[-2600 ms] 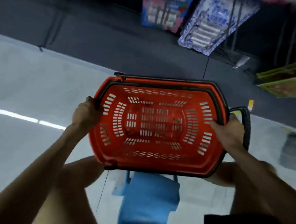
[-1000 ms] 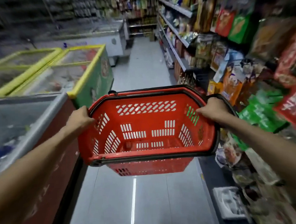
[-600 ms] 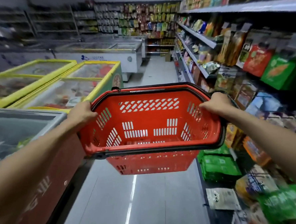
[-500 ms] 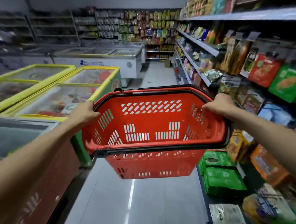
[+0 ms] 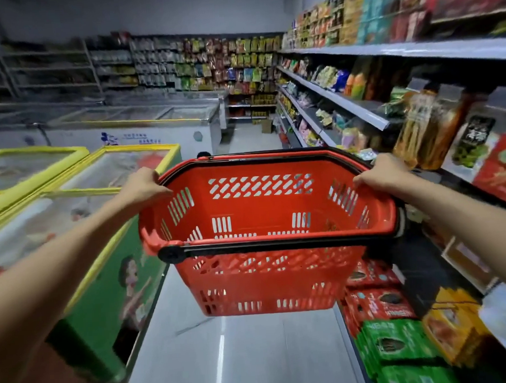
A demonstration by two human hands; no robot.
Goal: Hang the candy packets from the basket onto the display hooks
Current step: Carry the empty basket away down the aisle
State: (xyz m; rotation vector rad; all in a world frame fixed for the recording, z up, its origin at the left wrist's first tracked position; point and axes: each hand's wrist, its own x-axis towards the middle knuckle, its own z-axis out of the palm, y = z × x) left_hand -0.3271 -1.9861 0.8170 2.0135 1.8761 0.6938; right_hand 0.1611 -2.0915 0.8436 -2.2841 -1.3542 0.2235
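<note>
The red basket (image 5: 261, 208) hangs at frame centre above the aisle. What shows of its inside holds no candy packets, so the hanging looks either finished or not yet supplied; I cannot tell which. The left hand (image 5: 145, 187) grips the rim's left end and the right hand (image 5: 384, 173) its right end, fingers curled over the edge. Any hooks are lost in the blurred shelves (image 5: 359, 108) at right.
</note>
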